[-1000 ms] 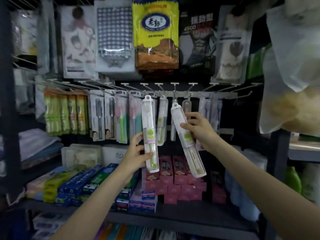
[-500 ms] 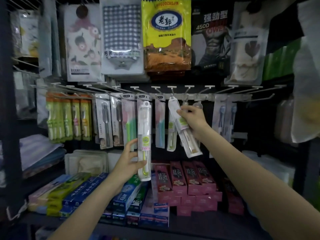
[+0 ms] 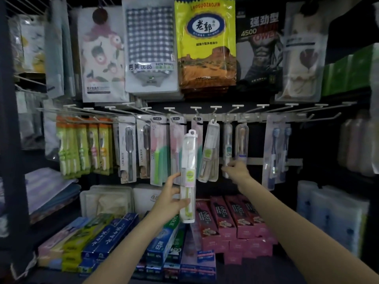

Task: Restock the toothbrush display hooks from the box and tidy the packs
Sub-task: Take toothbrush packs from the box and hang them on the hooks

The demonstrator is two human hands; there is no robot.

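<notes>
Toothbrush packs (image 3: 210, 152) on dim display hooks (image 3: 214, 114)

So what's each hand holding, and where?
Left hand grips a clear toothbrush case by its lower half. Right hand appears empty, though blurred.

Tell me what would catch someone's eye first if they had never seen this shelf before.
Probably the bright yellow towel pack hanging top centre, the loudest colour on a dim rack. Below it, in the middle, the left hand holds a clear toothbrush case upright, off any hook, in front of the row of hanging toothbrush packs. Beside it the right hand reaches to the lower end of a pack on the hooks; the blur hides whether it grips.
</notes>
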